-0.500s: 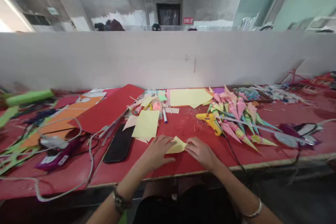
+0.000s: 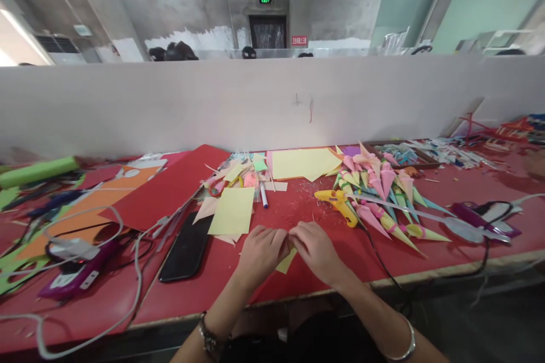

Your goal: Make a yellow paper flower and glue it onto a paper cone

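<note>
A small piece of yellow paper (image 2: 286,261) shows below and between my two hands, near the front of the red table. My left hand (image 2: 263,250) has its fingers curled on the paper's upper left part. Fingertips meeting those of the left, my right hand (image 2: 315,249) pinches the paper from the right. The fingers hide most of the sheet. Just left of my hands lies a larger yellow sheet (image 2: 233,211), partly over a black phone (image 2: 185,249). To the right is a yellow glue gun (image 2: 338,204).
Pink, yellow and blue paper cones (image 2: 385,187) are piled at the right. A marker (image 2: 264,195), scraps and yellow sheets (image 2: 302,162) lie farther back. Cables and a purple power strip (image 2: 80,273) are at the left. A white partition (image 2: 204,102) stands behind.
Both hands have come together over the small yellow paper, their fingers curling in and covering more of it. The paper now points down toward the table's front edge. The view has shifted slightly.
</note>
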### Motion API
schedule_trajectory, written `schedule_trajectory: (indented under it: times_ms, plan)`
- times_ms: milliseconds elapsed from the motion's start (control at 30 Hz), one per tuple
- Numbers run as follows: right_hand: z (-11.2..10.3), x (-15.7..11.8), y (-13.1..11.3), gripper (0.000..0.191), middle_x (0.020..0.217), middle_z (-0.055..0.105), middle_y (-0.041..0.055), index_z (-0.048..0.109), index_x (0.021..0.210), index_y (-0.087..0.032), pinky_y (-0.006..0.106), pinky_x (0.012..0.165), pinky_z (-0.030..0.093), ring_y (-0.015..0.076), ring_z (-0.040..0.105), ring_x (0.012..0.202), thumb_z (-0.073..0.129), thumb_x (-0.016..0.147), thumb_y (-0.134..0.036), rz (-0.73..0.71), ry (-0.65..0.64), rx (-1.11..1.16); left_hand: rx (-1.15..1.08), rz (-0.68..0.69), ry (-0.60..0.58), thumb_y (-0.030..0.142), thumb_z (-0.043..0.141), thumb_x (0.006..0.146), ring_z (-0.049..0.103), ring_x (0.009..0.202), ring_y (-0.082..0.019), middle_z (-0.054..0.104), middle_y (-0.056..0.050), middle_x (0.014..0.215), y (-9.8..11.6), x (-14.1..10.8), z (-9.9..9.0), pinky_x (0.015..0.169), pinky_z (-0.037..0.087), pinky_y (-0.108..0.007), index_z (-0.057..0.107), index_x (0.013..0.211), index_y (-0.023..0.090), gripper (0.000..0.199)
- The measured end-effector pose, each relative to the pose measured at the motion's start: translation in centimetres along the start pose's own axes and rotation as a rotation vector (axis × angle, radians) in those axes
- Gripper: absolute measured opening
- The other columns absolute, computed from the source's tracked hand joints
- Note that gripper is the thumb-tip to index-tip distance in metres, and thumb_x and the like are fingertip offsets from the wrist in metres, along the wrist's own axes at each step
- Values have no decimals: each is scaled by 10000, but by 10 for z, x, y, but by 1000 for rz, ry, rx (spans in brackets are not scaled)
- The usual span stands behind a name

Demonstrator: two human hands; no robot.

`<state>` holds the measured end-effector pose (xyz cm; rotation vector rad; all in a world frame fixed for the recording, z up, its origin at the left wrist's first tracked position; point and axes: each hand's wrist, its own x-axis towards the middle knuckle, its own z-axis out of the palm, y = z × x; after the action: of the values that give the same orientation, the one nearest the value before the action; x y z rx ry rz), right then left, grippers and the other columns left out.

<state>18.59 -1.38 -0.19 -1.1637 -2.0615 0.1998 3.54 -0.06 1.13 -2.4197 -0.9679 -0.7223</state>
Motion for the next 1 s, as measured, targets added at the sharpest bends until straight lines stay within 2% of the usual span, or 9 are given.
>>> schedule_trajectory:
  times_ms: [200, 367, 533, 600, 667, 767, 800, 900, 1000]
  plan:
    - [-11, 1, 2, 173, 688, 549, 4, 510, 724, -187, 245, 626, 338, 138, 479, 662, 409, 860, -219, 52, -22, 40, -6, 16, -31, 86, 391, 761, 437, 397, -97, 488, 49, 431, -12, -11, 2, 461, 233, -246, 440, 593, 182, 200]
    - [-20, -2, 13, 185, 680, 540, 1, 494, 708, -186, 245, 625, 335, 135, 485, 655, 395, 862, -207, 92, -18, 24, 47, 50, -80, 74, 378, 731, 422, 373, -96, 483, 39, 419, -36, -22, -5, 447, 233, -236, 452, 566, 182, 210]
    - [-22, -4, 18, 200, 667, 537, 9, 490, 697, -184, 255, 621, 337, 145, 484, 647, 384, 865, -206, 92, 0, -50, 169, -87, -235, 112, 405, 733, 475, 404, -129, 515, 16, 439, -55, -28, -11, 444, 251, -238, 504, 606, 180, 175]
    - [-23, -4, 18, 202, 669, 534, 15, 492, 699, -182, 261, 620, 338, 150, 483, 651, 380, 865, -205, 99, 17, -77, 108, -178, -263, 142, 387, 769, 513, 463, -141, 554, 1, 504, -55, -27, -13, 464, 291, -237, 519, 645, 178, 184]
    - [-23, -4, 16, 196, 674, 536, 14, 496, 706, -183, 265, 634, 342, 151, 485, 662, 384, 865, -206, 78, -9, -78, -39, -260, -234, 180, 353, 814, 556, 585, -147, 602, -23, 636, -48, -22, -16, 528, 352, -234, 532, 730, 172, 198]
    - [-23, -4, 13, 175, 697, 548, 7, 502, 734, -188, 261, 659, 352, 142, 488, 684, 388, 865, -207, 34, -62, -22, -282, -283, -237, 293, 406, 825, 567, 790, -159, 624, -49, 863, -34, -12, -21, 662, 393, -245, 525, 940, 173, 205]
    - [-23, -4, 11, 171, 702, 550, 5, 504, 744, -189, 257, 660, 356, 139, 489, 686, 386, 866, -204, 29, -70, -5, -323, -248, -281, 325, 434, 815, 568, 773, -159, 630, -37, 847, -29, -9, -22, 663, 388, -249, 536, 934, 184, 211]
    - [-22, -3, 8, 157, 723, 548, 13, 516, 754, -189, 278, 710, 364, 143, 490, 716, 395, 853, -185, -13, -60, -48, -347, -152, -403, 303, 389, 847, 552, 576, -129, 626, 4, 640, -20, -5, -21, 609, 347, -255, 577, 755, 190, 238]
    - [-19, -1, 2, 102, 808, 556, 26, 543, 776, -201, 366, 877, 298, 162, 495, 801, 448, 803, -174, -107, -32, -175, -322, -136, -390, 270, 338, 869, 511, 478, -112, 600, 10, 552, -14, -5, -17, 545, 301, -252, 563, 678, 176, 310]
